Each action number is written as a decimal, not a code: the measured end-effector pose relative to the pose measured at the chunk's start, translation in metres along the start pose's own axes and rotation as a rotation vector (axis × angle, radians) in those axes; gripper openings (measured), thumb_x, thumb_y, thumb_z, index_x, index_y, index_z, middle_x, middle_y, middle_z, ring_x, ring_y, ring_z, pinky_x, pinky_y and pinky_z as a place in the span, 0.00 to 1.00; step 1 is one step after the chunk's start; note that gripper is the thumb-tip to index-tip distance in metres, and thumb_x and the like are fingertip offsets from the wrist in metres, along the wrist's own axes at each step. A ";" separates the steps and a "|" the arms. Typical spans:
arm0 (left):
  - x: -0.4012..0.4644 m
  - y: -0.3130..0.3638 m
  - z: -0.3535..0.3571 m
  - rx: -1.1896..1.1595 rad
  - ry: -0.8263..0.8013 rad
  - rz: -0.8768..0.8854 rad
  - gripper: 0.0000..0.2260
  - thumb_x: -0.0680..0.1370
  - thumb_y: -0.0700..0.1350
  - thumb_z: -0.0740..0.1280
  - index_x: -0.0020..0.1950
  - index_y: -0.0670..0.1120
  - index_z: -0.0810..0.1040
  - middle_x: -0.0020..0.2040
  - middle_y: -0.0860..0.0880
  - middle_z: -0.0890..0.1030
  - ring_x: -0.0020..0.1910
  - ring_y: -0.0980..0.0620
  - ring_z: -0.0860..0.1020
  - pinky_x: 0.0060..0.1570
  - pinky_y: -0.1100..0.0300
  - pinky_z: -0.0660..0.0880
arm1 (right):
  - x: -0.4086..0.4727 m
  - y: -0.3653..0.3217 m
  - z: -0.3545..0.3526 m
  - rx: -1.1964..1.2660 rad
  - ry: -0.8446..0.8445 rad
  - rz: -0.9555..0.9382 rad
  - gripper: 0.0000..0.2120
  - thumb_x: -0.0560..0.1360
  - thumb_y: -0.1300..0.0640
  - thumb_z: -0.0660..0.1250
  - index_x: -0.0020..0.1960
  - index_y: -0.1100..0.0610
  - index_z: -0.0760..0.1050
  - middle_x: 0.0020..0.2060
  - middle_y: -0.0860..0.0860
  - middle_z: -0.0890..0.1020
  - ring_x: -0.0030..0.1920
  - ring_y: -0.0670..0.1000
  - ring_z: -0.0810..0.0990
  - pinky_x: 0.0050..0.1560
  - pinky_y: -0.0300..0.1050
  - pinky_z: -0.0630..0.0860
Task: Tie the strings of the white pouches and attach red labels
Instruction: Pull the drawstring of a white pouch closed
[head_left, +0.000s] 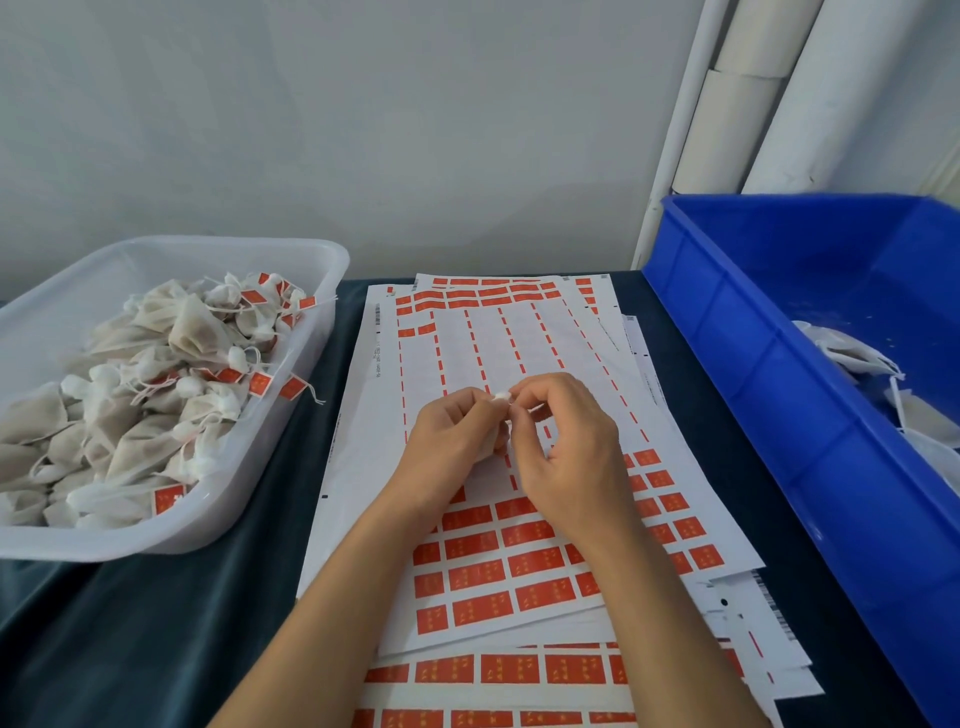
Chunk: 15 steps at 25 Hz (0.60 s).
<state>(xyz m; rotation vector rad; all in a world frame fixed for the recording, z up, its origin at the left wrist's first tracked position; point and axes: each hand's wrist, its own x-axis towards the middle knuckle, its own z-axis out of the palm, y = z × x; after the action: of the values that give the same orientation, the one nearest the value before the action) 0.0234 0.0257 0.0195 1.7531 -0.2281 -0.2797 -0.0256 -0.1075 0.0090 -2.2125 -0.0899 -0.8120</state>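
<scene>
My left hand (451, 434) and right hand (563, 447) meet over the middle of the label sheets, fingers curled in, both pinching the same small white pouch (501, 397) between fingertips. Only the bunched white top of it shows between the thumbs; the rest is hidden behind the left fingers, and I can't tell where the strings run. Under the hands is the top label sheet (519, 364): upper rows mostly peeled, red labels (480, 574) still filling the near rows. More sheets are stacked under it on the dark table cloth (156, 623). To the left, a clear tray (322, 260) is piled with tied pouches carrying red labels. To the right, a blue bin (753, 322) has a few white pouches in its far corner, with no labels visible. White tubes (737, 119) stand against the wall behind the bin.
</scene>
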 end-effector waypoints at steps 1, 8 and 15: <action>0.000 0.000 0.001 0.001 0.004 -0.002 0.14 0.84 0.53 0.64 0.46 0.47 0.82 0.41 0.48 0.86 0.41 0.46 0.86 0.45 0.54 0.85 | 0.001 -0.001 -0.001 0.036 -0.006 0.038 0.04 0.81 0.54 0.68 0.54 0.48 0.74 0.51 0.41 0.81 0.51 0.40 0.80 0.50 0.25 0.75; 0.000 -0.001 0.002 -0.094 -0.002 0.050 0.05 0.84 0.52 0.65 0.52 0.54 0.79 0.46 0.53 0.87 0.43 0.47 0.86 0.43 0.59 0.84 | 0.001 0.000 0.001 0.157 0.007 0.114 0.04 0.84 0.54 0.62 0.55 0.46 0.68 0.40 0.38 0.78 0.45 0.39 0.82 0.38 0.27 0.76; -0.004 0.006 -0.002 -0.083 -0.087 0.063 0.09 0.83 0.50 0.68 0.46 0.51 0.83 0.39 0.43 0.81 0.35 0.46 0.78 0.40 0.58 0.79 | 0.001 0.003 -0.002 0.062 0.094 0.206 0.08 0.82 0.43 0.52 0.55 0.45 0.62 0.40 0.40 0.78 0.46 0.37 0.80 0.38 0.23 0.74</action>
<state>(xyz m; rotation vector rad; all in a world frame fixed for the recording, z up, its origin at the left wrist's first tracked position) 0.0198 0.0275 0.0255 1.6503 -0.3292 -0.3155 -0.0248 -0.1114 0.0084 -2.0817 0.1546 -0.7859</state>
